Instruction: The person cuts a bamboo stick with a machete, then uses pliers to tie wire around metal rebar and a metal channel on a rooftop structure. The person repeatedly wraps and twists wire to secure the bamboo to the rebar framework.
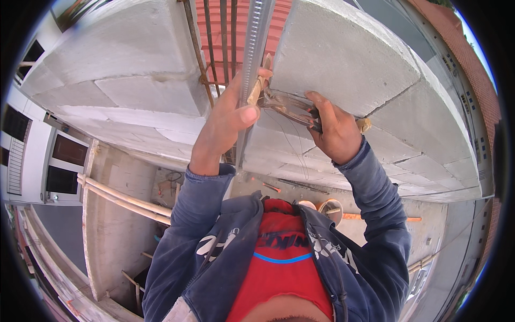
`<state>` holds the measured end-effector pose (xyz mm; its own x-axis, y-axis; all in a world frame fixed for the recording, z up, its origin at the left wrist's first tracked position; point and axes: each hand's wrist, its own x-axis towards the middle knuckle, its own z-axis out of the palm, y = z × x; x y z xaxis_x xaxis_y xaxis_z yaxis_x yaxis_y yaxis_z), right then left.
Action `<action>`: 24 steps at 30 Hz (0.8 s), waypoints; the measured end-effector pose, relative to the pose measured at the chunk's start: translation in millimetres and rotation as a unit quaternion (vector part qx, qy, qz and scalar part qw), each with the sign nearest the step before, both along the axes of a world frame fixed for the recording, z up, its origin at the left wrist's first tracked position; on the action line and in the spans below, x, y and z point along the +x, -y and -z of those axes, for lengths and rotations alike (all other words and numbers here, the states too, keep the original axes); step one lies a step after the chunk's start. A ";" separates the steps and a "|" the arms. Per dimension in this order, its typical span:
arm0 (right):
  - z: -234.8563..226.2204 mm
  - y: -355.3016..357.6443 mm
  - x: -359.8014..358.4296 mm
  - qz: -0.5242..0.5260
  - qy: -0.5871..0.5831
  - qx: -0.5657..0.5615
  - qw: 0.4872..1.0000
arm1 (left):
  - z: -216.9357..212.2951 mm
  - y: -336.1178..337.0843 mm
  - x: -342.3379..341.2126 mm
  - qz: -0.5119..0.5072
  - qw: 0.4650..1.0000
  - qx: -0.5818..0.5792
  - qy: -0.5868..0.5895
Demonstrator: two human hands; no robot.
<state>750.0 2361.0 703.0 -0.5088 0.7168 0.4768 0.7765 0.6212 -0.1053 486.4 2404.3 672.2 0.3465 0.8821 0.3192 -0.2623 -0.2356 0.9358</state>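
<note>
My left hand (pixel 221 126) is wrapped round the edge of an upright perforated metal profile (pixel 253 51). Its fingertips and thumb press a short piece of wood (pixel 257 91) against the profile. From the right, my right hand (pixel 339 129) grips the handles of dark metal pliers (pixel 294 110). The jaws point at the wood, where thin wire (pixel 292 145) gathers; its loose loops hang below. Whether the jaws bite the wire I cannot tell. Behind the profile, rusty reinforcing bars (pixel 225 37) stand in the gap between two block walls.
Pale block walls rise on the left (pixel 145 59) and right (pixel 343 53), with red ribbed sheeting (pixel 273 29) beyond the gap. Below are a bucket (pixel 331 209), an orange strip (pixel 386 217) and wooden poles (pixel 126 198) by a lower wall.
</note>
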 end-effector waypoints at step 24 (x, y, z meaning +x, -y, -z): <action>-15.7 -18.2 10.3 -0.141 -0.081 -0.390 0.906 | -15.3 8.1 -10.6 0.017 0.998 -0.053 -0.018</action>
<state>760.3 2379.2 718.7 -0.6926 0.7205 -0.0344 0.5337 0.4797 -0.6964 475.8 2396.2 687.6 0.3861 0.8980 0.2108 -0.2339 -0.1257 0.9641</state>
